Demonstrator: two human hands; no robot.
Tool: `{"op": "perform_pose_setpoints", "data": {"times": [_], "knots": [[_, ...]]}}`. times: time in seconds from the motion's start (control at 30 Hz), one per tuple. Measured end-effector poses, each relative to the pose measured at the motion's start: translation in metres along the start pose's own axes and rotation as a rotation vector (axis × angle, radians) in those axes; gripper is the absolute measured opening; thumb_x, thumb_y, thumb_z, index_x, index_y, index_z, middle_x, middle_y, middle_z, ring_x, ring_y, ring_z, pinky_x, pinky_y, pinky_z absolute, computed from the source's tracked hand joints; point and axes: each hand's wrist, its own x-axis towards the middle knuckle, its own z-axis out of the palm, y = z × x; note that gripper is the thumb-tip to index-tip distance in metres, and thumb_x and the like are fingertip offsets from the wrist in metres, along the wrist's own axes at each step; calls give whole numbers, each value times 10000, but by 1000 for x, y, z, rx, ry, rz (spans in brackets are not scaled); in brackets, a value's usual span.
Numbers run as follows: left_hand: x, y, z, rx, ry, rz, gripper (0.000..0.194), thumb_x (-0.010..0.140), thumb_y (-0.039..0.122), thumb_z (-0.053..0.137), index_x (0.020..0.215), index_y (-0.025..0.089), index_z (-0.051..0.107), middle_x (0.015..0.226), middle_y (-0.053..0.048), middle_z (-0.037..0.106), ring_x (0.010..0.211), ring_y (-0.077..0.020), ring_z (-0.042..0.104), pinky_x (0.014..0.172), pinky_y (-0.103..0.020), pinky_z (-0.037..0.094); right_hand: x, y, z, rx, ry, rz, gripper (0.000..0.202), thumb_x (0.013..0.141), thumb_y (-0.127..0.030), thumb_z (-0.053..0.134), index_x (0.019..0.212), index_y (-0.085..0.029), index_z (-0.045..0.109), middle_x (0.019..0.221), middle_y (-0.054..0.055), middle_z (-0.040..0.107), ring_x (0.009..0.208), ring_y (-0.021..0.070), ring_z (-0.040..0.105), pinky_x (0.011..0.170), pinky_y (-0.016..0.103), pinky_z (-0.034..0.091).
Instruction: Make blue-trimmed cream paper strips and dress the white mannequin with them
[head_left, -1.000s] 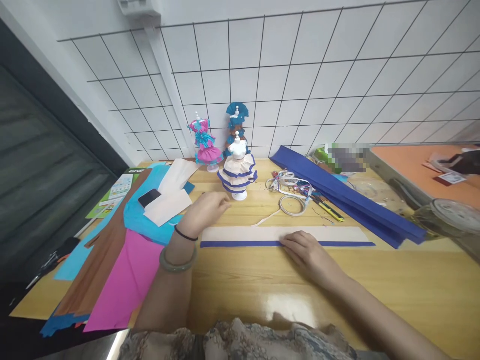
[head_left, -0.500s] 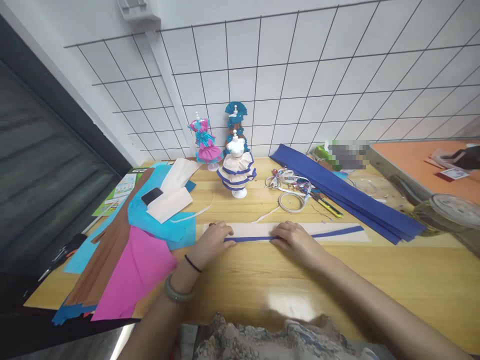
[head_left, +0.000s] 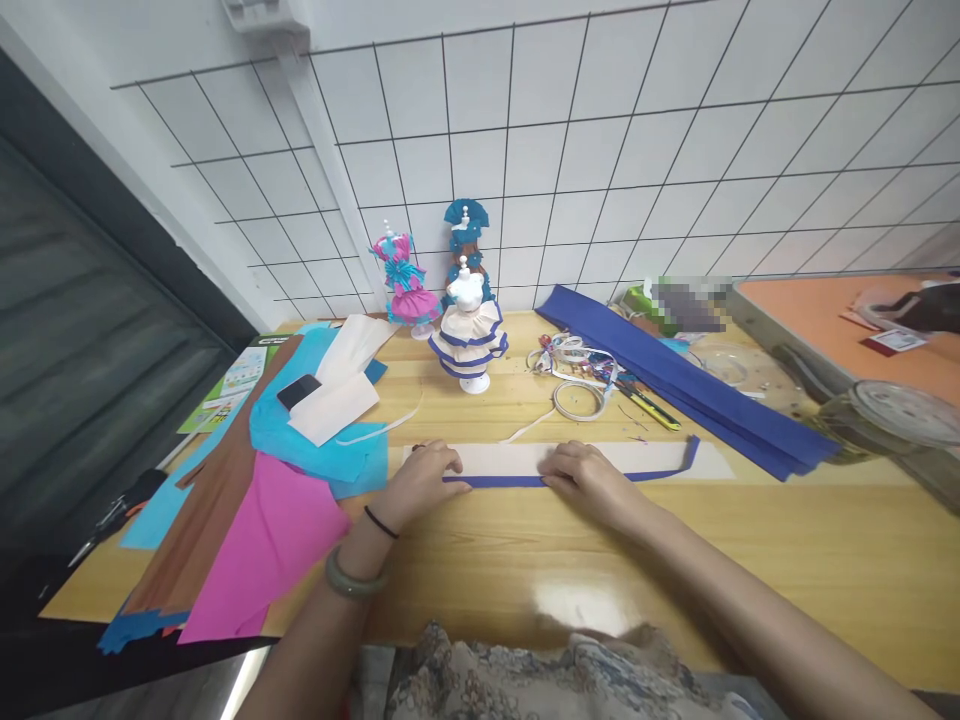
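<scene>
A long cream paper strip [head_left: 510, 460] lies flat across the wooden table. Along its near edge runs a narrow dark blue strip [head_left: 499, 481], whose right end curls up and away from me. My left hand [head_left: 429, 473] is closed on the left part of the blue strip, fingertips pressing it against the cream paper. Near the middle, my right hand [head_left: 581, 473] pinches the same blue strip at the paper's edge. Beyond the paper stands a small white dress form [head_left: 466, 290] in a cream ruffled skirt with blue trim.
Brown [head_left: 202, 510], pink [head_left: 262, 545] and light blue paper [head_left: 322, 450] cover the left side. Two more dressed forms stand behind. Tangled ribbon [head_left: 577, 365], a yellow cutter [head_left: 654, 408], blue paper [head_left: 675, 380] and a tape roll [head_left: 900, 415] lie right.
The blue strip's right end now bends up and back, where it lay nearly straight before. Its part between my hands sits nearer the cream paper's front edge. The view has shifted slightly.
</scene>
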Motion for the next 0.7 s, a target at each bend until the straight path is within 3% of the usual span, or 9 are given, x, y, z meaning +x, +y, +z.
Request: {"op": "perform_pose_setpoints", "data": {"times": [0.2, 0.47, 0.7], "knots": [[-2, 1, -2, -6, 5, 17, 105, 754, 270, 601, 705, 180, 626, 804, -38, 591, 877, -202, 540, 795, -328, 371, -2, -4, -3, 1, -10, -38, 189, 882, -205, 443, 813, -179, 617, 810, 70, 617, 815, 170, 552, 758, 309, 418], [-10, 5, -5, -32, -15, 83, 94, 781, 161, 507, 732, 180, 585, 774, -12, 628, 771, -160, 560, 755, -290, 394, 4, -12, -1, 48, 25, -74, 199, 864, -251, 504, 1011, -178, 618, 957, 99, 640, 934, 194, 569, 817, 338, 446], [-18, 3, -7, -51, -3, 64, 168, 778, 136, 506, 908, 173, 606, 860, -25, 661, 832, -168, 581, 774, -287, 417, 12, -16, 0, 69, -66, -148, 218, 896, -213, 435, 853, -187, 648, 838, 67, 648, 839, 165, 571, 783, 305, 433]]}}
